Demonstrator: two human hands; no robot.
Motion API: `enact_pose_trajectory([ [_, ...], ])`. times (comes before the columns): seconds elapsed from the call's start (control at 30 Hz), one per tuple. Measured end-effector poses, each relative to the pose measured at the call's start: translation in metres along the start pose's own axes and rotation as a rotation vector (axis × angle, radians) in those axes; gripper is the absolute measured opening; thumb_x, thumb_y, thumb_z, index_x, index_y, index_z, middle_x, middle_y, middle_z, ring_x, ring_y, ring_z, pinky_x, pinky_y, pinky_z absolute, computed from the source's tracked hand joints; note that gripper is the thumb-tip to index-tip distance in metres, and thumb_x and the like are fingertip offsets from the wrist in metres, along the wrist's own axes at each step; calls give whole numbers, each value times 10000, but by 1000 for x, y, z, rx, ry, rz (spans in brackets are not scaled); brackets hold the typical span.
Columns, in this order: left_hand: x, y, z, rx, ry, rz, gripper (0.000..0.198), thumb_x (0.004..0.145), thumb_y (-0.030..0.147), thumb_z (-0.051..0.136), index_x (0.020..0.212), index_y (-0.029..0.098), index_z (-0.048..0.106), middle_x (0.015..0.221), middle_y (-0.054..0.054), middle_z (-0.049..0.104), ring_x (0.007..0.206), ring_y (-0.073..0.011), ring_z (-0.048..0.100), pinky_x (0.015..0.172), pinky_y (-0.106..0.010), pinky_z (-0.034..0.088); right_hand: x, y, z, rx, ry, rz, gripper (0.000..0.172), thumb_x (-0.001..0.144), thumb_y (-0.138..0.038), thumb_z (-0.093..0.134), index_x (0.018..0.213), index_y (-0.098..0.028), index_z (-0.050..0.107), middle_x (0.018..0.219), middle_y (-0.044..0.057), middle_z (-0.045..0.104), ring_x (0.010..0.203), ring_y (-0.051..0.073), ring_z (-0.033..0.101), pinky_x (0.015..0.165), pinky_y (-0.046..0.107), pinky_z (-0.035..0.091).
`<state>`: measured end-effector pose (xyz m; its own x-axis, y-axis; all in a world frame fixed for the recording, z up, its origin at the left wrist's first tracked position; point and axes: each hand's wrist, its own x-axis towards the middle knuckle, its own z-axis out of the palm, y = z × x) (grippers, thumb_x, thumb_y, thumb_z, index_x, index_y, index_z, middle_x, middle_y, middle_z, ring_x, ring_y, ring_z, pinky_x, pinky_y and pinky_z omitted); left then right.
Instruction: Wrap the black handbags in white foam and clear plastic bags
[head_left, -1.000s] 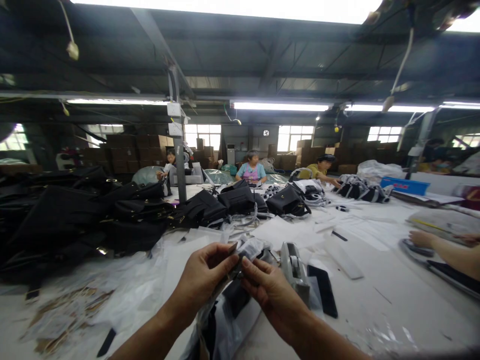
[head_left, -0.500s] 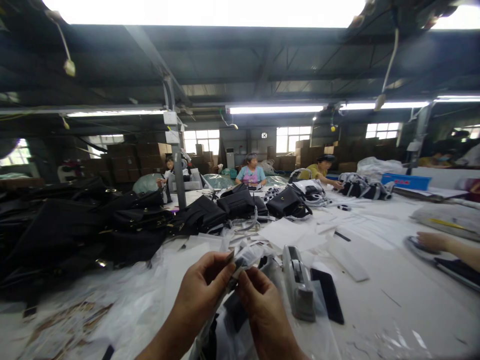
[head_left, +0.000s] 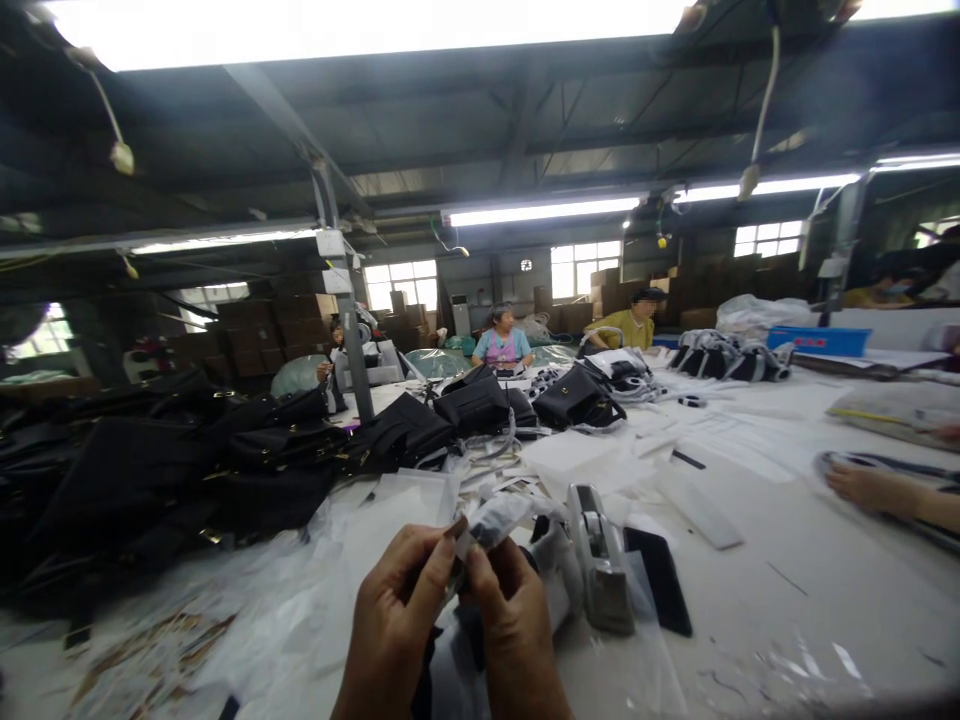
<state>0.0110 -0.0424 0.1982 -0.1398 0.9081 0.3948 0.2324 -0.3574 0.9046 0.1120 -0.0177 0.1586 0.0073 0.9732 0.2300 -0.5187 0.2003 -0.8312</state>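
Note:
My left hand is closed in a pinch, with a small flat brownish piece showing between thumb and forefinger. Against it, my right hand grips a dark strap wrapped in whitish plastic film, its thumb and fingers pressed together. The fingertips of both hands meet at the wrapping, and exactly what lies between them is partly hidden. More wrapped dark material lies below and between my wrists. Just right of my right hand stands a grey tape dispenser, beside a black phone-like slab.
Black handbags are heaped on the left, with more black bags ahead. Clear plastic film and paper sheets cover parts of the white table. A co-worker's hand rests on a strap at right. Others sit across.
Both hands stay together at the wrapped strap, with the fingers shifted slightly. My right forearm is more upright. The view has tilted a little. The co-worker's hand at right has moved on the strap.

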Motion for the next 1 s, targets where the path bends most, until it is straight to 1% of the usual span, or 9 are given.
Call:
enact_pose_trajectory([
  [0.1,1,-3,-3,8,-31,15,324,803,493,695,941,203,738,872,-55,673,789,-207,633,672,-263,509,-3,-4,-2,-18,7,25,422,769,-541,738,964,-168,707,831,44,672,734,179,580,663,258,469],
  [0.17,3,-6,-5,26,-46,3,316,791,486,711,916,197,742,844,-55,676,781,-211,644,658,-265,516,-5,-5,-4,-54,1,35,427,768,-547,736,949,-160,719,772,35,654,708,173,569,648,258,467],
  [0.23,5,-9,-6,23,-33,-16,316,793,491,708,883,190,739,808,-48,666,750,-205,644,631,-264,519,-6,-4,-6,-76,-24,36,434,774,-551,730,957,-158,732,752,38,655,709,180,577,647,265,472],
  [0.37,5,-13,-6,-51,-19,-49,329,789,504,710,796,175,705,735,-23,624,657,-177,629,576,-255,517,-8,-2,-8,-59,-83,36,431,790,-549,718,985,-166,740,826,64,691,758,203,612,672,284,492],
  [0.5,4,-14,-5,-30,-18,-11,310,779,480,728,881,188,726,804,-37,662,717,-196,654,624,-269,537,-7,-1,-8,-56,-54,26,444,762,-558,738,954,-157,734,771,55,680,716,196,609,639,281,488],
  [0.67,4,-7,-8,131,-6,140,186,798,405,725,881,244,765,842,-46,693,758,-209,671,694,-285,545,-5,0,-9,-83,39,3,463,740,-560,753,939,-143,726,750,53,671,688,182,586,625,271,466],
  [0.83,-2,-1,-9,345,87,359,68,797,307,722,844,300,772,840,-31,721,789,-221,682,702,-272,532,-8,-3,-8,-43,-14,14,412,776,-525,740,954,-154,711,788,45,668,704,163,559,647,260,460],
  [0.9,-7,0,-7,423,109,440,101,807,272,707,871,321,768,854,-15,731,792,-207,689,707,-250,526,-9,-5,-8,-12,-45,33,375,791,-500,738,948,-161,704,783,35,652,718,161,553,671,265,463],
  [1.0,-15,0,-2,514,148,527,193,833,246,674,973,346,761,931,3,745,850,-193,698,784,-227,512,-9,-7,-10,8,-72,42,332,816,-468,728,967,-175,693,821,35,651,760,165,554,711,272,461],
])
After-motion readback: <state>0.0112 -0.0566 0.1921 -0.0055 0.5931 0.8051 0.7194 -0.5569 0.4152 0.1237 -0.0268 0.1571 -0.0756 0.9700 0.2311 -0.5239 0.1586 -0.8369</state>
